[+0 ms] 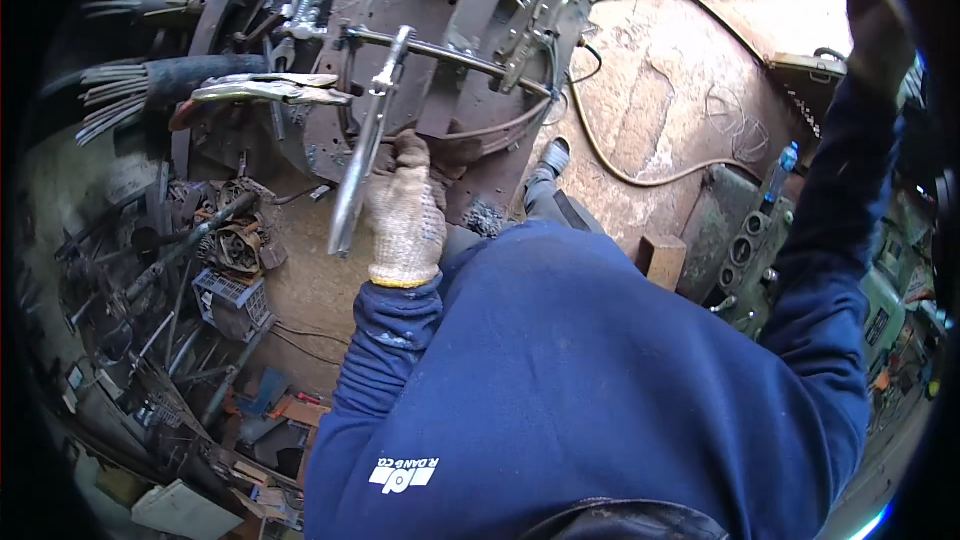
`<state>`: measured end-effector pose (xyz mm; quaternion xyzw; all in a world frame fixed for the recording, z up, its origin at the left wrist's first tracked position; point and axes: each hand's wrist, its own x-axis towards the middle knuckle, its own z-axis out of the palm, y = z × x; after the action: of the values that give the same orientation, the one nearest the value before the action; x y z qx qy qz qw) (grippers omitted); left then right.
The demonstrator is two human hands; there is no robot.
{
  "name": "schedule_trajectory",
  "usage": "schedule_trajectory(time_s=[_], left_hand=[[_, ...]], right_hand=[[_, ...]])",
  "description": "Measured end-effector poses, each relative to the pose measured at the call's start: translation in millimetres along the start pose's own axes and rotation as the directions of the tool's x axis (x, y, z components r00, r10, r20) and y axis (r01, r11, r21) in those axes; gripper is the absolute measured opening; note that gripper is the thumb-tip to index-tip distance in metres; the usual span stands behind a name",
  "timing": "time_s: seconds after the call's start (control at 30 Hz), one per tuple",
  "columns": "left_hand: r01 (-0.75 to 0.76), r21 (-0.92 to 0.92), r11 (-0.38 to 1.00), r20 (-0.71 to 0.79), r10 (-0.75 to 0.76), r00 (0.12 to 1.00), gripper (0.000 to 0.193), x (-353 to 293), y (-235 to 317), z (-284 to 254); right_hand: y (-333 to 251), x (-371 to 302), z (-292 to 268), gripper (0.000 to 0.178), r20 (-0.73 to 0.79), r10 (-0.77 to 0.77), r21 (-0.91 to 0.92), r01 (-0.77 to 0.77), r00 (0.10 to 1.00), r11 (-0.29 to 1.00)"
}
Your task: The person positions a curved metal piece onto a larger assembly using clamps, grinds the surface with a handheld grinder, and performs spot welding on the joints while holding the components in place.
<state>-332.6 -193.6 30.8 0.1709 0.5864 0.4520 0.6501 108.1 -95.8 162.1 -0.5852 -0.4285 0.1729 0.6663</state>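
My left hand (pixel 408 210), in a pale knitted work glove with a yellow cuff, is at the near edge of a round rusty metal table (pixel 330 145). Its thumb points away from me, and its fingers curl around something dark at the edge that I cannot make out. Just left of the glove, a long-handled silver clamp (pixel 365 155) slants across, fixed to a metal bar (pixel 450 53). My right hand (pixel 880 35) is raised at the upper right rim, dark and partly cut off beside a curved edge. Its fingers do not show clearly.
Locking pliers (pixel 270 90) and cut-ended cables (pixel 150 85) hang at the table's left. A hose (pixel 640 180) crosses the floor on the right. Beyond it stand a green machine (pixel 735 240) and a water bottle (pixel 780 172). Scrap and a grey crate (pixel 232 302) crowd the lower left.
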Motion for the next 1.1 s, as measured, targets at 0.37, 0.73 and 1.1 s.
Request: schedule_trajectory(time_s=[0.37, 0.73, 1.1], left_hand=[[-0.026, -0.1, 0.995, 0.265, 0.051, 0.963, 0.028, 19, -13, -29], [-0.008, 0.032, 0.999, 0.211, 0.001, 0.978, 0.037, 8, 3, -8], [-0.052, 0.083, 0.995, 0.225, 0.032, 0.974, 0.038, 7, 2, -8]], right_hand=[[70, -325, -48, 0.031, -0.102, 0.568, -0.032, -0.573, 0.817, 0.819], [77, -402, -12, 0.033, 0.134, 0.75, -0.192, -0.725, 0.648, 0.661], [63, -399, 7, 0.042, 0.141, 0.735, -0.171, -0.715, 0.663, 0.678]])
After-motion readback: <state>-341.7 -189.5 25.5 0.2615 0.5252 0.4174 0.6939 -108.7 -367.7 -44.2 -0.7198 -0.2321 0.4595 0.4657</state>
